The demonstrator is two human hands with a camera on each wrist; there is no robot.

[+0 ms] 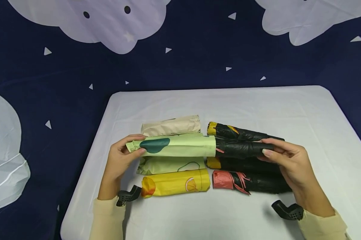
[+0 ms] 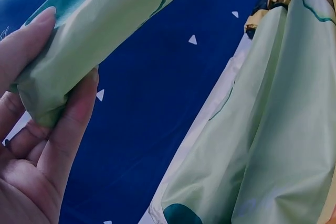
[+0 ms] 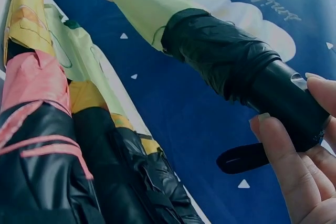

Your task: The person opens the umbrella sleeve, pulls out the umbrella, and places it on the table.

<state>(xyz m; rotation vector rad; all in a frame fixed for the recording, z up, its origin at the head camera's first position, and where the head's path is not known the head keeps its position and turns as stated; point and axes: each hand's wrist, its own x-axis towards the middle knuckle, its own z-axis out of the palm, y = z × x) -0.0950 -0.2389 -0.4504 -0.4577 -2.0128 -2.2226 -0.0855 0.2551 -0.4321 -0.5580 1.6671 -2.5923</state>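
Both hands hold up a folded umbrella (image 1: 240, 147) with a black handle, its front end inside a light green sleeve (image 1: 186, 146) with a dark teal patch. My left hand (image 1: 117, 160) pinches the far end of that sleeve between thumb and fingers. At the other end, my right hand (image 1: 294, 161) grips the black handle; the right wrist view shows a black strap loop (image 3: 241, 158) hanging from it. The black canopy (image 3: 215, 51) bunches up beside the sleeve's mouth. Whatever part of the umbrella lies inside the sleeve is hidden.
On the white table (image 1: 213, 216) below lie a beige sleeve (image 1: 171, 126), another green sleeve (image 1: 171, 165) and a yellow sleeve (image 1: 175, 182). To their right lie a black-and-yellow umbrella (image 1: 243, 132), another black umbrella (image 1: 243, 165) with a yellow end, and a black-and-pink one (image 1: 258, 182).
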